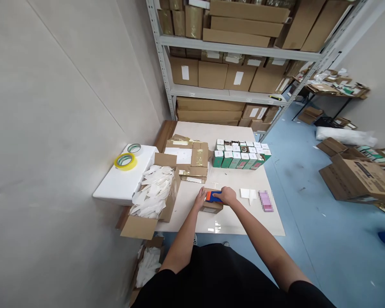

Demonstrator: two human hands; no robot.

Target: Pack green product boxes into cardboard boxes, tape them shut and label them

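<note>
A small brown cardboard box (211, 209) sits near the front edge of the table. My left hand (199, 199) grips its left side, fingers partly hidden. Above the box top, my right hand (227, 196) is closed around a blue-and-orange hand tool (213, 196), whose orange end points left toward my left hand. The tool's exact kind is too small to make out. To the right lie a white paper piece (247, 193) and a blurred pink item (266, 201).
Green-and-white small boxes (240, 155) stand in rows at the back right. Flattened cardboard (199, 156) lies behind my hands. At left are an open carton of white strips (155, 188) and tape rolls (125, 161) on a white block (115, 188). A loaded shelf (227, 92) stands behind.
</note>
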